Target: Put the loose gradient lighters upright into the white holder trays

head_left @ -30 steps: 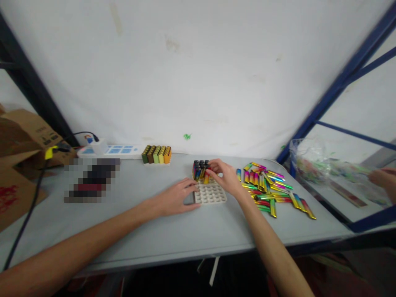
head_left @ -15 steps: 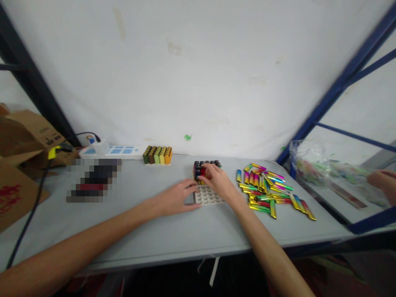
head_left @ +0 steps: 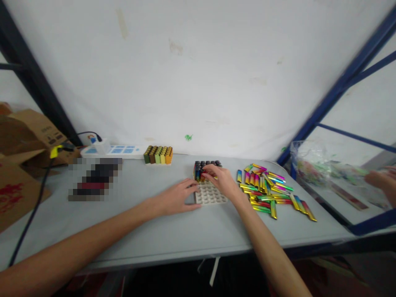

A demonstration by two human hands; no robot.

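Note:
A white tray [head_left: 210, 195] with rows of small holes lies in front of me. Its far rows hold upright, dark-topped lighters [head_left: 208, 163] in shiny colours, while the near rows of holes show bare. My left hand [head_left: 177, 198] holds the tray at its left side, fingertips at the edge and thumb by the near corner. Over the far part of the tray, my right hand [head_left: 221, 179] pinches a red-orange lighter [head_left: 203, 177] standing at the front of the filled rows. Its fingers partly cover that lighter and those behind it.
Loose shiny lighters [head_left: 266, 189] lie scattered at the right. A filled block of gold-topped lighters [head_left: 158, 155] stands near the wall, beside a power strip [head_left: 123, 150]. Cardboard boxes [head_left: 21, 165] are at left. Another person's hand [head_left: 383, 183] shows beyond the blue frame [head_left: 334, 95].
My right hand has shifted slightly right and lower over the tray, uncovering more of the front lighters. My left hand stays at the tray's left side.

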